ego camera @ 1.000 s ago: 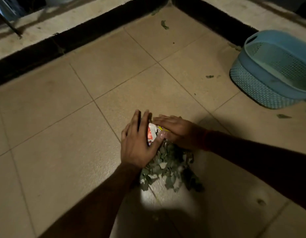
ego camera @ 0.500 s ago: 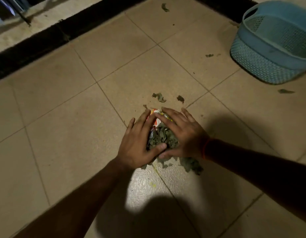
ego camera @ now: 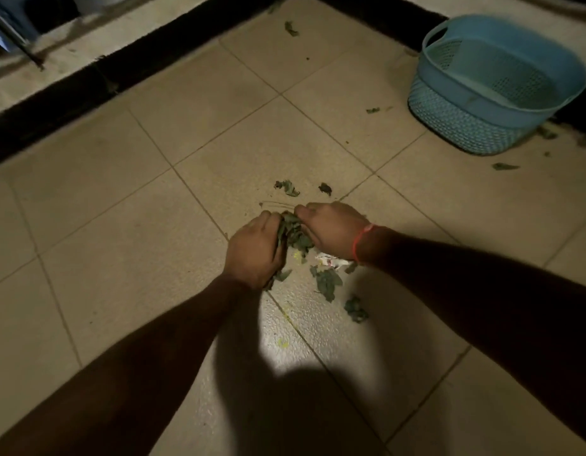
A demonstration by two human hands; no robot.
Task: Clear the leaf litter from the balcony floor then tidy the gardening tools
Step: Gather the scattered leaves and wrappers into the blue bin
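Both hands are down on the tiled floor (ego camera: 120,258): the left hand (ego camera: 254,251) and right hand (ego camera: 334,227) curl their fingers round one clump of leaves (ego camera: 293,233) squeezed between them. It looks light, limp and crumbly, so cupping from underneath should lose least. Fallen leaves (ego camera: 328,283) and a paper scrap (ego camera: 329,260) lie just near; the blue basket (ego camera: 495,90) waits far right, nothing between.
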